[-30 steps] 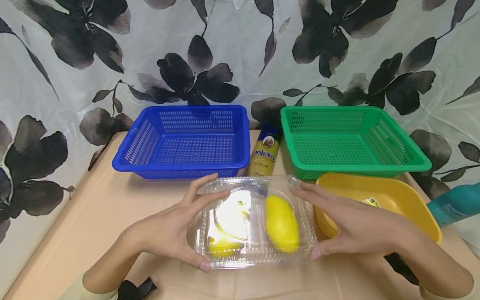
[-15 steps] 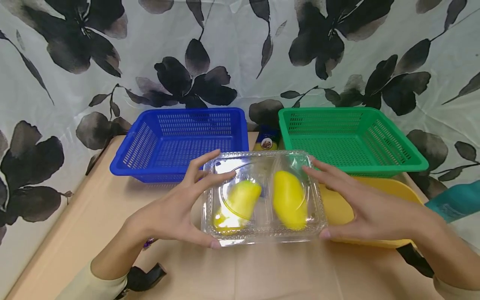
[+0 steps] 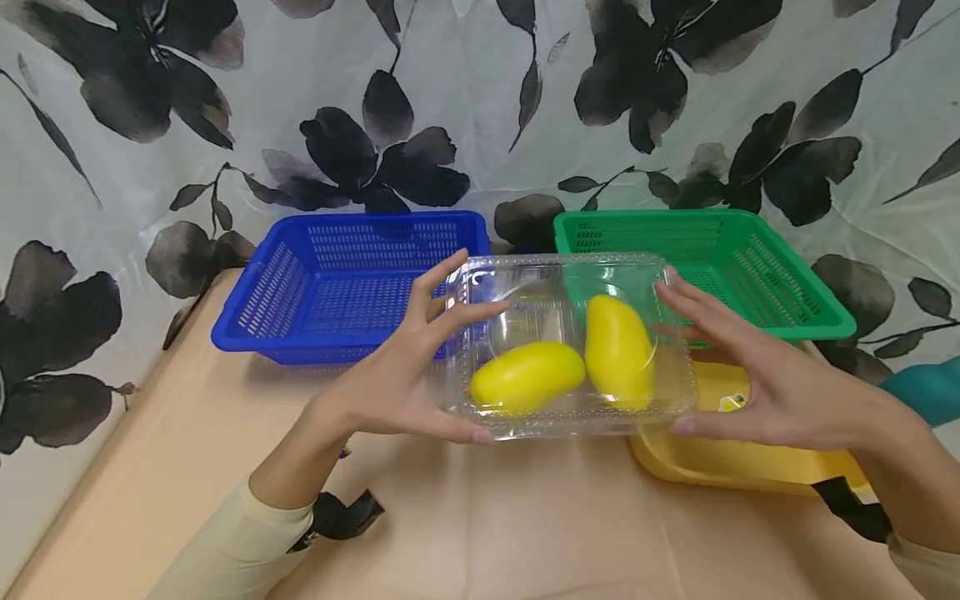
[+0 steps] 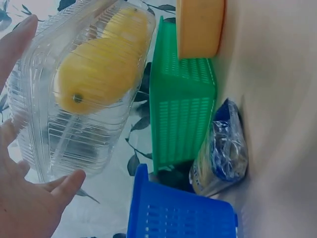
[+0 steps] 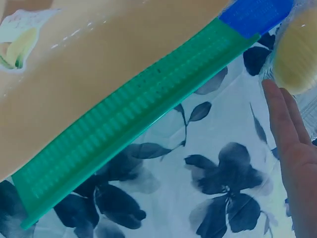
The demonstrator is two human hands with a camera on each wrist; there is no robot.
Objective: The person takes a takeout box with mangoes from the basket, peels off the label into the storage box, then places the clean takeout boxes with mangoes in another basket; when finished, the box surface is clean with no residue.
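Observation:
Between both hands a clear plastic clamshell container [image 3: 570,262] is held up above the table. Two yellow mangoes lie inside: the left mango [image 3: 528,377] on its side, the right mango [image 3: 618,354] more upright and against it. My left hand [image 3: 397,375] grips the left end, with fingers over the top corner and thumb at the lower edge. At the opposite end my right hand [image 3: 795,387] holds it likewise. The left wrist view shows the container's ribbed wall [image 4: 84,144] beside the left fingers. Only the right hand's edge [image 5: 297,153] and part of one mango appear in the right wrist view.
Behind stand a blue basket [image 3: 352,346] and a green basket [image 3: 810,308]. A plastic food packet [image 4: 228,148] lies between them. At right are a yellow tub [image 3: 720,475] with a small label or packet inside and a teal bottle [image 3: 926,392]. Floral cloth hangs behind.
Both hands have raised the container and shifted it rightward. The left mango has turned from slanting to lying sideways against the other. The packet between the baskets is now hidden in the head view.

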